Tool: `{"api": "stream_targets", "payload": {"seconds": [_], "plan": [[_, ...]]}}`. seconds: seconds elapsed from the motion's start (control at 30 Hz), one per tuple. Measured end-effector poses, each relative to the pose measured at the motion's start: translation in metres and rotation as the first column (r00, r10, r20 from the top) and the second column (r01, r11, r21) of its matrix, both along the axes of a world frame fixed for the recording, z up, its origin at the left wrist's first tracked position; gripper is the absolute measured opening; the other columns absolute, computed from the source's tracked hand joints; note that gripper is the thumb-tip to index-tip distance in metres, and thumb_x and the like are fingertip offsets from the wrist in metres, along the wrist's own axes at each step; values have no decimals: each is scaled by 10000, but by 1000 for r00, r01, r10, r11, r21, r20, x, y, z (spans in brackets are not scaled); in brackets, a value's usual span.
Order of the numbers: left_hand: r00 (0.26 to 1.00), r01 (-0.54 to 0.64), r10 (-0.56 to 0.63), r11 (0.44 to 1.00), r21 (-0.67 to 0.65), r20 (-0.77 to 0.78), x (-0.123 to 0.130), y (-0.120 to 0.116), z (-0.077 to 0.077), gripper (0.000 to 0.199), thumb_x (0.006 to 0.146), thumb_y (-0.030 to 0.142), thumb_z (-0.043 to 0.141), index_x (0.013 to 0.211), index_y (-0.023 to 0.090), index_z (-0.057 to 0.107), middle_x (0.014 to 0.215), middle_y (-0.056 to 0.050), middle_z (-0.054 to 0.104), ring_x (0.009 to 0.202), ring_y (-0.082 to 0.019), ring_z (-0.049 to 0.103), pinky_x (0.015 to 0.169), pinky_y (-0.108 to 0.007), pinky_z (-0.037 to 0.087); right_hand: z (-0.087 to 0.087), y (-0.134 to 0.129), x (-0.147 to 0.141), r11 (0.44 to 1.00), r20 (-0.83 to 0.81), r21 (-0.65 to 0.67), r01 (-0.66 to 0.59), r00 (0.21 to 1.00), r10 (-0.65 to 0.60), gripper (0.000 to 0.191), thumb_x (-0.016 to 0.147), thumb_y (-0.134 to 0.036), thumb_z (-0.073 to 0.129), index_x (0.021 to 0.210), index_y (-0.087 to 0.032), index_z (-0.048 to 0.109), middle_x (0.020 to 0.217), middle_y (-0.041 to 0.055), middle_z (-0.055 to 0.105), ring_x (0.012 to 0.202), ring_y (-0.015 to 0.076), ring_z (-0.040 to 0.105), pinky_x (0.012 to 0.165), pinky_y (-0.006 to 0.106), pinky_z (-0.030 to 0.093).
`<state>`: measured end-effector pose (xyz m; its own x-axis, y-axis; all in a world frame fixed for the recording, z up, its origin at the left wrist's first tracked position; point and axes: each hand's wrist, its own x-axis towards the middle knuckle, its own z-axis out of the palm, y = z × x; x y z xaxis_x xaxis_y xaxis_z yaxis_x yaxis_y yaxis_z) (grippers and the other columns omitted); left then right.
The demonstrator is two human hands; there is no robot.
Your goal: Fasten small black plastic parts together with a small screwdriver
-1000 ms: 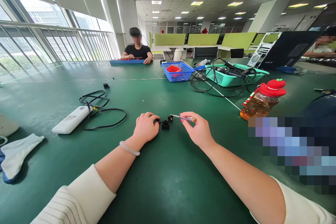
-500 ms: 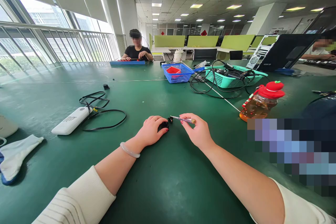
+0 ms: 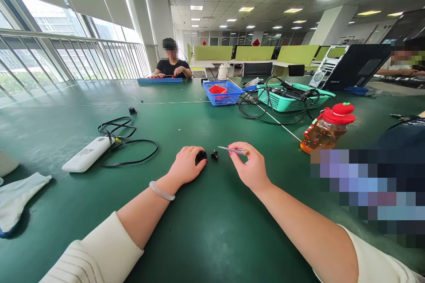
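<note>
Closed around a rounded black object [image 3: 201, 157] on the green table [image 3: 212, 230], my left hand [image 3: 186, 163] hides part of it. My right hand [image 3: 249, 163] pinches a small screwdriver [image 3: 237, 150] with a clear handle, its thin metal tip pointing left. Between the two hands a small black piece [image 3: 214, 155] lies on the table, touched by neither hand. The screwdriver tip is just above and to the right of that piece, apart from it.
A white power bank [image 3: 88, 154] with a black cable lies left. Further back are a blue basket [image 3: 223, 97] and a green basket [image 3: 288, 105] with cables. A red-lidded bottle [image 3: 327, 130] stands right. A person [image 3: 172, 66] sits at the far side.
My left hand has moved slightly left with the black object, away from the small black piece. The screwdriver tip has come away from that piece, which now lies separate.
</note>
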<state>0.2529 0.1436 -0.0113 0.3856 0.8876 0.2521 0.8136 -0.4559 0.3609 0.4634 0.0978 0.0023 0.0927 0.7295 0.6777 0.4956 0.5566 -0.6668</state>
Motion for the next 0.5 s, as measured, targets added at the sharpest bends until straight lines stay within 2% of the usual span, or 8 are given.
{"api": "stream_targets", "payload": {"seconds": [0.1,0.23,0.37,0.5], "plan": [[1000,19,-19,1000,-9,-9,0,-2,0,482,885,457,543,1311,233,541,1261,-89,640,1247,-311,490,1065,-511,399,2,-1,0,998,35,-54,-12,999,14,78,858,-278,582,851,-230,643,843,29,710,771,192,675,755,327,555],[995,91,-91,996,-16,-30,0,-6,1,580,874,528,558,1401,303,473,1302,-84,609,1259,-313,471,1073,-544,374,4,-6,-2,995,25,-55,-81,996,83,84,867,-296,582,863,-236,640,864,30,713,804,196,680,786,330,552],[992,121,-122,992,-29,-39,3,-9,3,551,863,553,570,1369,342,507,1320,-76,587,1272,-323,455,1068,-563,365,3,-5,0,997,-42,23,-68,997,69,76,878,-295,578,885,-235,624,877,35,700,805,192,675,777,330,551],[990,138,-138,990,-29,-7,7,-13,5,409,860,516,590,1218,318,597,1279,-58,602,1245,-306,477,1059,-537,385,1,-2,3,999,-66,40,-13,998,15,91,887,-317,564,893,-239,611,860,33,684,792,193,667,747,327,551]]}}
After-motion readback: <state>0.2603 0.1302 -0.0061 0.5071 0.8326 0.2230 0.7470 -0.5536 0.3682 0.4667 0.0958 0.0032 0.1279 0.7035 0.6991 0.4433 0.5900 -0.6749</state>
